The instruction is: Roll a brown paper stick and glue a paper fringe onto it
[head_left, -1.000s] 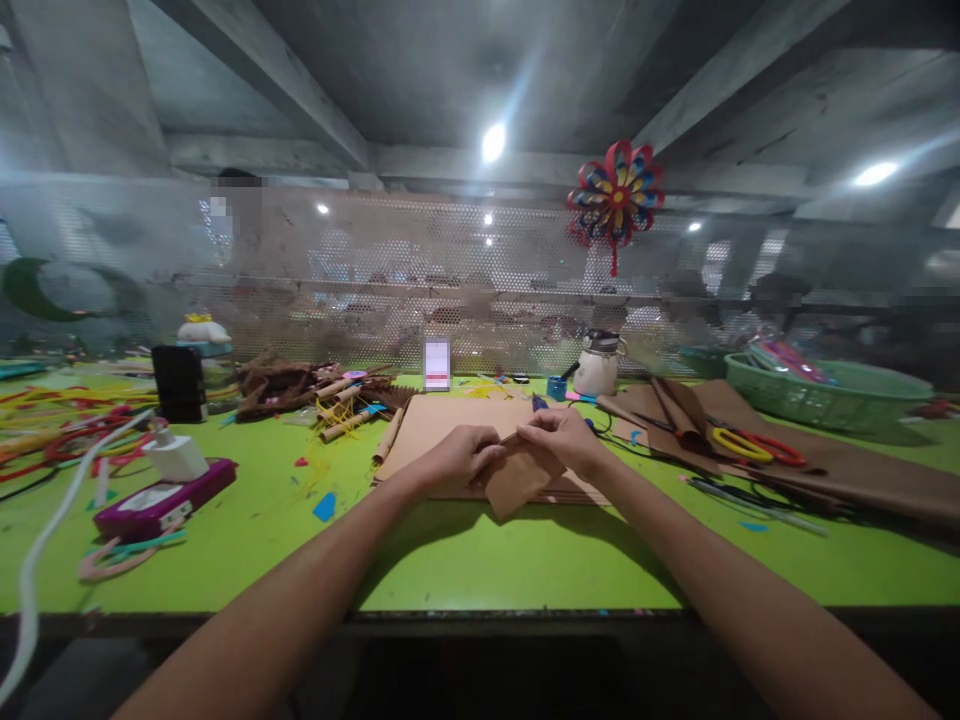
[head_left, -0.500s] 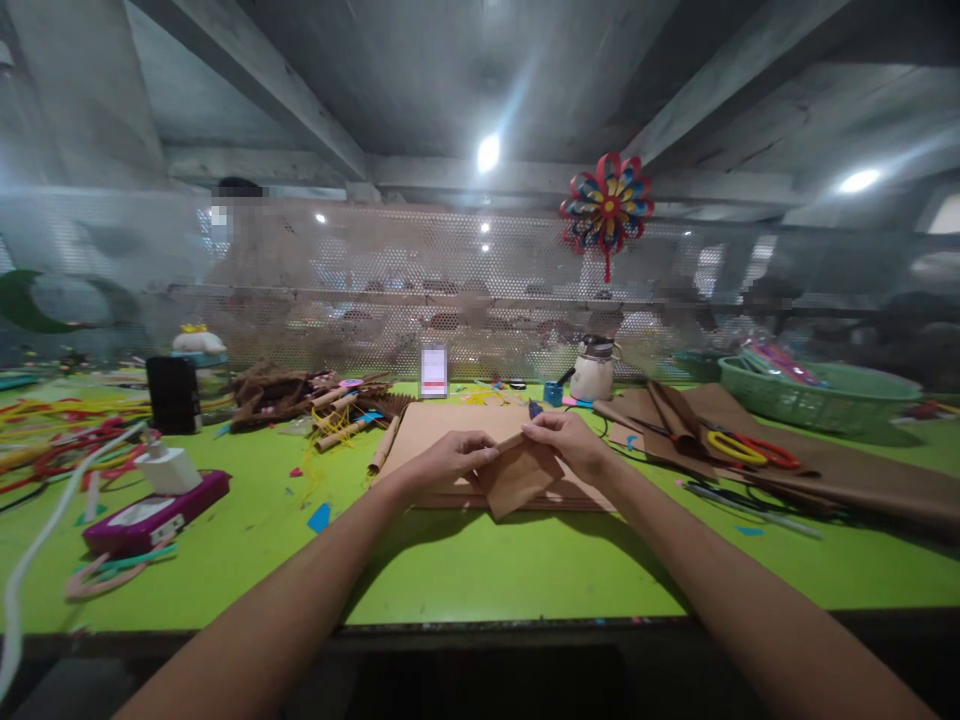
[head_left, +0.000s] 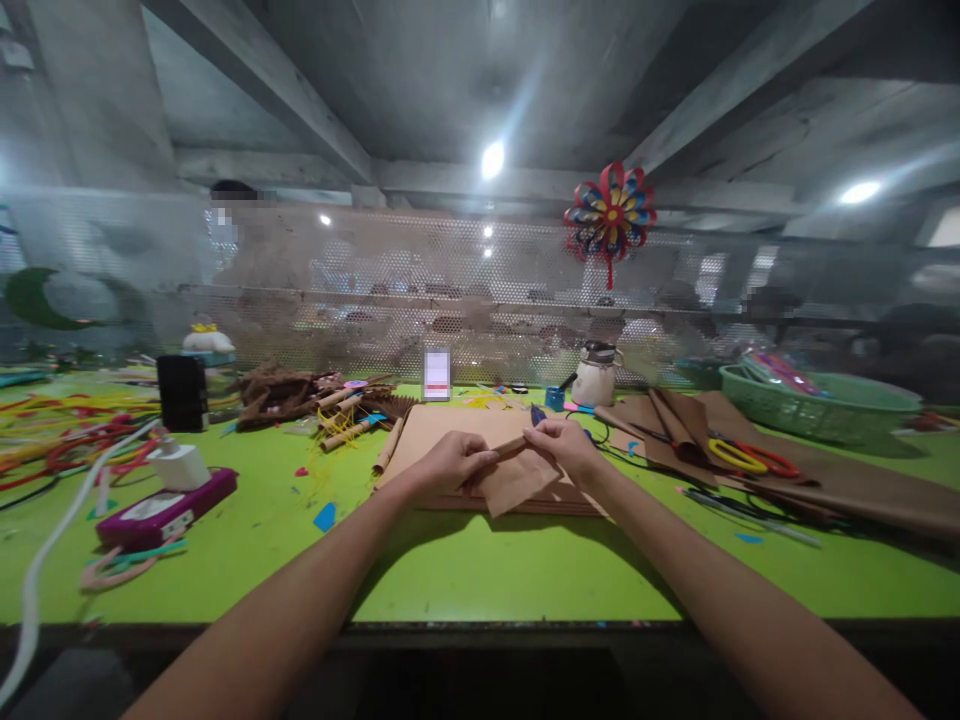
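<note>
A small piece of brown kraft paper [head_left: 517, 482] is stretched between my two hands, its upper edge rolled into a narrow tube. My left hand [head_left: 459, 460] pinches the left end of the roll with thumb and fingers. At the right end, my right hand [head_left: 562, 445] grips the same roll. The unrolled part hangs toward me, one corner pointing down. Beneath my hands lies a stack of brown cardboard sheets [head_left: 431, 425] on the green table [head_left: 525, 580].
Left stand a purple power strip [head_left: 165, 512] with a white plug and a black phone [head_left: 181, 393]. Finished paper rolls [head_left: 388, 445] lie beside the stack. Right are brown paper sheets [head_left: 847, 470], yellow-and-red-handled scissors [head_left: 739, 457], and a green basket [head_left: 847, 405]. A lit phone [head_left: 436, 374] stands behind.
The upper edge of the paper is rolled a little further and the hanging flap looks shorter. Both hands keep their hold. The whole view has shifted slightly.
</note>
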### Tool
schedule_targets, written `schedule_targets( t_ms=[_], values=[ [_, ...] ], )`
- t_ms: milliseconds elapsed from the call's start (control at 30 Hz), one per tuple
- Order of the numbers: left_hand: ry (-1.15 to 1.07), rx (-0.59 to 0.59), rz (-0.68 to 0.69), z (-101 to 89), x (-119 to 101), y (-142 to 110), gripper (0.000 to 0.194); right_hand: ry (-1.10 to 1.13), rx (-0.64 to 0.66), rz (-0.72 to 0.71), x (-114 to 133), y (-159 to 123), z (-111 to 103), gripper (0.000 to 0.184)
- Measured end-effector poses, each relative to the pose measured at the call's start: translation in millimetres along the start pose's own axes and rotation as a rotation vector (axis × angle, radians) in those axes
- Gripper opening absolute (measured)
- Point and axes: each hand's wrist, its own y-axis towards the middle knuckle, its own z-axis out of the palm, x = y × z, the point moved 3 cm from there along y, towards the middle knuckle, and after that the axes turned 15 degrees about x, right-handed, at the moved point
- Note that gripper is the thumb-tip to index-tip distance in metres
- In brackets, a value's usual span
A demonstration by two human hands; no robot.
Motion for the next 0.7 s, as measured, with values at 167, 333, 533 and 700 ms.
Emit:
schedule_targets(
  t_ms=[167,333,533,700],
  values=[
    [-0.156,0.011,0.018,-5.8,-3,-6,0.042,0.142,0.021,-0.031,4,0,-8,0.038],
    [-0.534,0.118,0.058,-4.7,-6,-11,0.034,0.316,0.190,-0.156,28,-10,-4,0.029],
    [-0.739,0.324,0.109,11.1,-7,-10,0.033,0.238,0.567,-0.220,46,-25,26,0.039],
    [-0.751,0.638,0.115,32.3,-16,-9,0.041,0.143,0.582,-0.273,46,-28,27,0.022]
  ],
)
